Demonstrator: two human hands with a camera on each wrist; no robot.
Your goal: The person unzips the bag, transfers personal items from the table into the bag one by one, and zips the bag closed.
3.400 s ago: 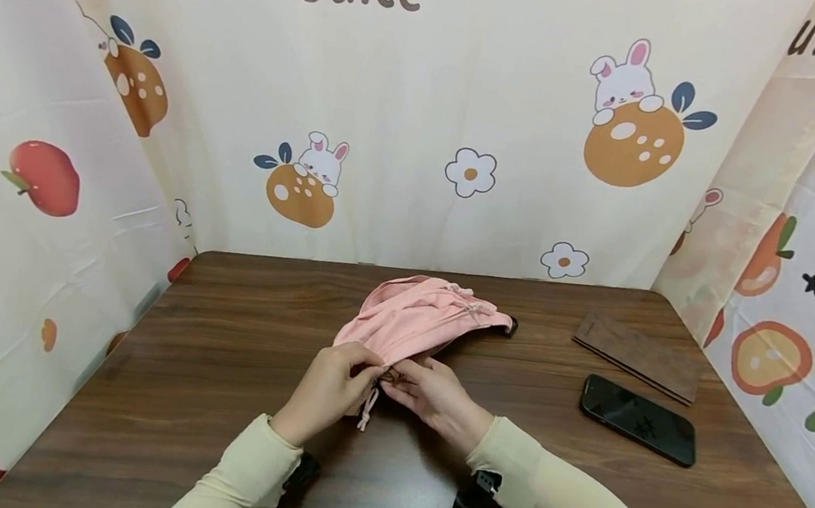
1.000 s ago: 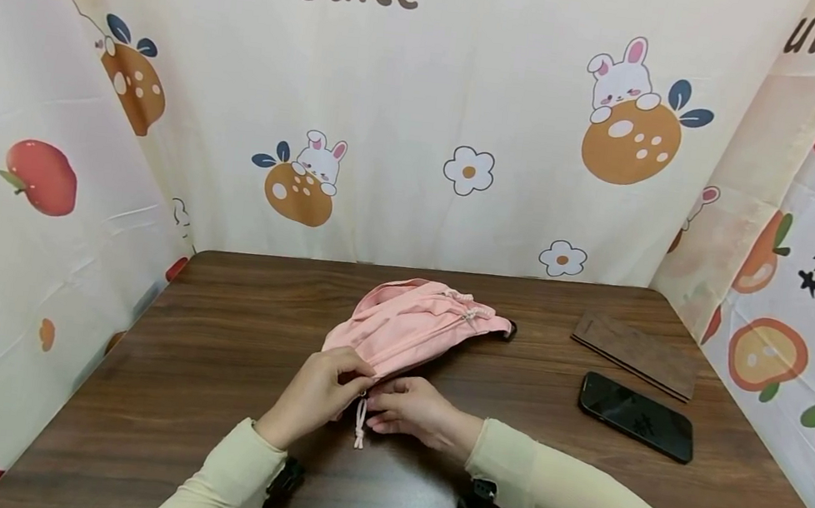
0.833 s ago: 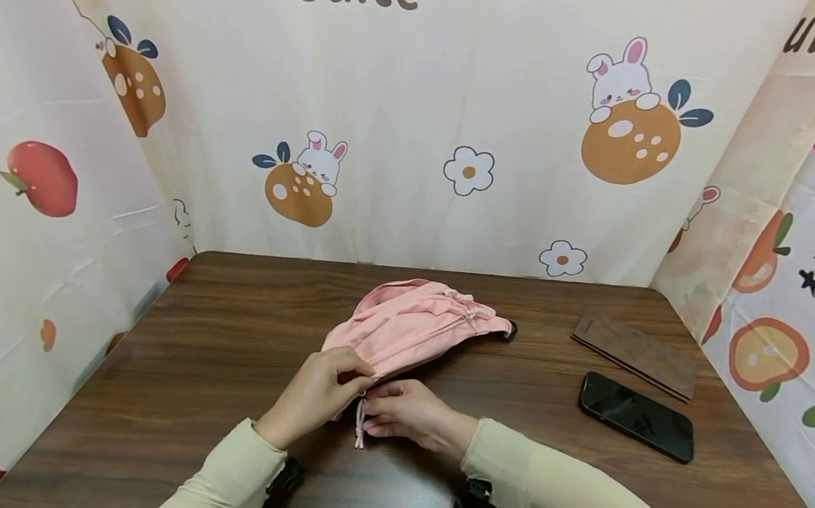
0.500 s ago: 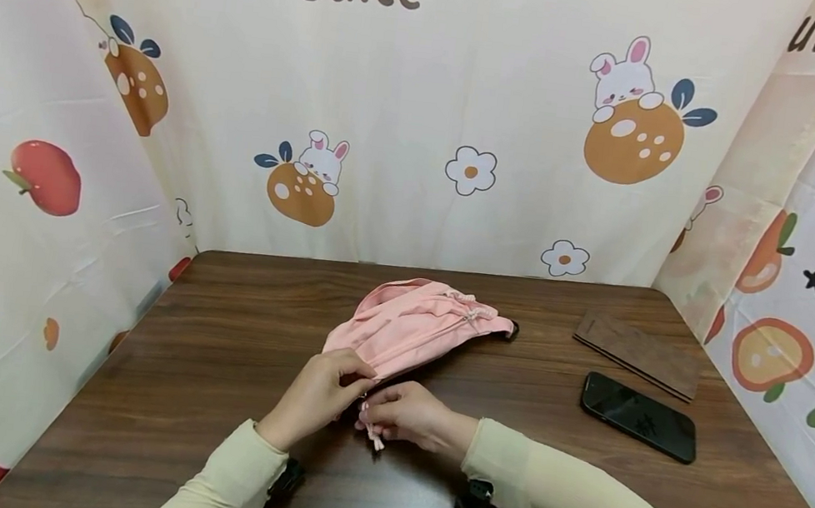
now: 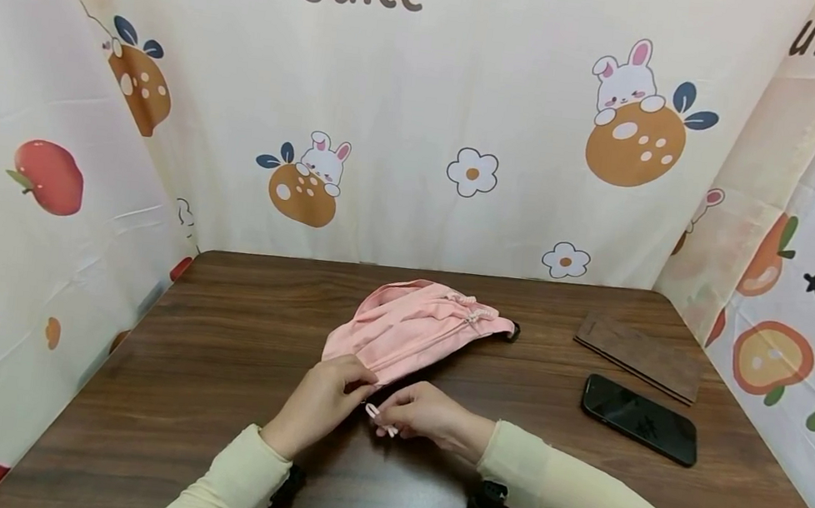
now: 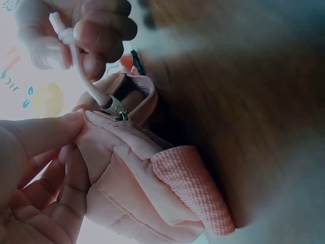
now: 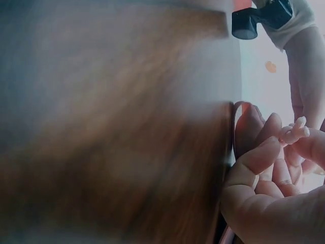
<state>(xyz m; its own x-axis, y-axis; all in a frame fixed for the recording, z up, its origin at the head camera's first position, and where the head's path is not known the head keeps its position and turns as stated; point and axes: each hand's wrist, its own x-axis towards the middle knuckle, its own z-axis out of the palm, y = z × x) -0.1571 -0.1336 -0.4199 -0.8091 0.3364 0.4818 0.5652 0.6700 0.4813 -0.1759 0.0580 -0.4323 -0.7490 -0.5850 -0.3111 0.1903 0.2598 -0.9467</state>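
A pink fabric bag (image 5: 414,330), perhaps a waist bag, lies mid-table with its narrow end toward me. My left hand (image 5: 318,405) pinches the cloth at that near end, beside the zipper's end. Thumb and fingers of my right hand (image 5: 429,414) pinch a pale cord zipper pull (image 6: 83,73) close to its knotted tip. In the left wrist view the cord stretches from the metal slider (image 6: 112,105) to the right fingers, and the bag's opening shows just behind it. The right wrist view shows the cord's knot (image 7: 293,133) between thumb and finger.
To the right on the wooden table (image 5: 215,349) lie a black phone (image 5: 639,419) and, behind it, a flat brown wallet-like piece (image 5: 637,357). A printed curtain (image 5: 422,122) stands along the back and both sides.
The near end of the bag has shifted slightly left and toward me. The cord pull, hanging loose a second ago, is now pinched by the right hand and drawn right.
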